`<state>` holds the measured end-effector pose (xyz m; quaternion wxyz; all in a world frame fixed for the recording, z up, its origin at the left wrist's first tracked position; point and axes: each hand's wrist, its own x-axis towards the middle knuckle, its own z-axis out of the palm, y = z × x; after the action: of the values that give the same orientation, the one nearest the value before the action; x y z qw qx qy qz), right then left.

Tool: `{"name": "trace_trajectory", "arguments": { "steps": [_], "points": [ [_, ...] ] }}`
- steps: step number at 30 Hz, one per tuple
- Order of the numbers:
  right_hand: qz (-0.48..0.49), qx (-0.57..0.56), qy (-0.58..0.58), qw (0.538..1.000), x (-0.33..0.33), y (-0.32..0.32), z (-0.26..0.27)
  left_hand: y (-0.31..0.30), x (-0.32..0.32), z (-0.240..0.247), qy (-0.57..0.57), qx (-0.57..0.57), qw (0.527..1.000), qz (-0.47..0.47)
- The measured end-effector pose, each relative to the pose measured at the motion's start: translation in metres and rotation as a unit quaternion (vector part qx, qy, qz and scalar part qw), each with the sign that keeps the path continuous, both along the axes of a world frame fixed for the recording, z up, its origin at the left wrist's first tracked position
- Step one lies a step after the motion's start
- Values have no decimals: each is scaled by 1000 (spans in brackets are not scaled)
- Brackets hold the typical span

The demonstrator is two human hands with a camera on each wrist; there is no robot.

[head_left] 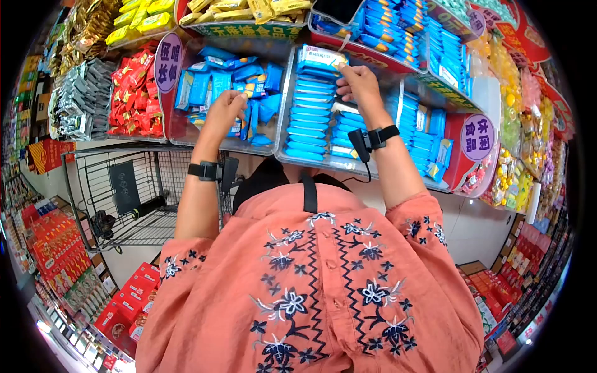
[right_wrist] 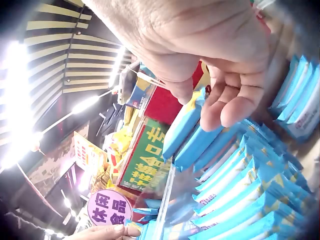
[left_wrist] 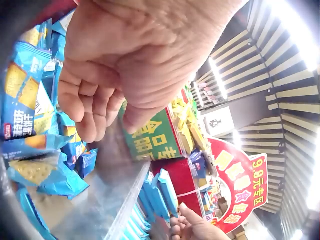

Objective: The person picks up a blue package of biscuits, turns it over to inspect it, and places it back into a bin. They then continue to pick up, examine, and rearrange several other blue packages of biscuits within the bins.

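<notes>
My right hand pinches the right end of a blue biscuit packet at the far end of a neat row. In the right wrist view, that packet's corner shows between thumb and fingers. Stacked blue packets run toward me in the same clear bin. Over the neighbouring bin on the left hovers my left hand, its fingers loosely curled with nothing between them. Below it lie loose blue packets with crackers pictured on them, jumbled at different angles.
A clear bin wall divides the loose packets from the rows. Red packets and silver ones fill bins on the left. A wire shopping cart stands at lower left. Yellow packets lie behind a green sign.
</notes>
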<state>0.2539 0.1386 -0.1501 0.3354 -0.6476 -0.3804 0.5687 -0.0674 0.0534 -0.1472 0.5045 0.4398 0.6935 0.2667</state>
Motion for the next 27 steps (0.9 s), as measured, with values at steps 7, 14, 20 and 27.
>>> {"name": "trace_trajectory", "arguments": {
  "steps": [7,14,20,27],
  "points": [
    [-32,-18,20,999,14,-26,-1,36,-27,-45,202,174,960,-87],
    [-11,-35,39,999,-1,-48,16,44,-18,-38,215,193,942,-172],
    [13,-42,62,997,-27,-54,25,10,15,-28,321,212,880,-279],
    [52,-49,68,995,-39,-59,19,-5,18,-22,401,144,851,-308]
  ]
}}
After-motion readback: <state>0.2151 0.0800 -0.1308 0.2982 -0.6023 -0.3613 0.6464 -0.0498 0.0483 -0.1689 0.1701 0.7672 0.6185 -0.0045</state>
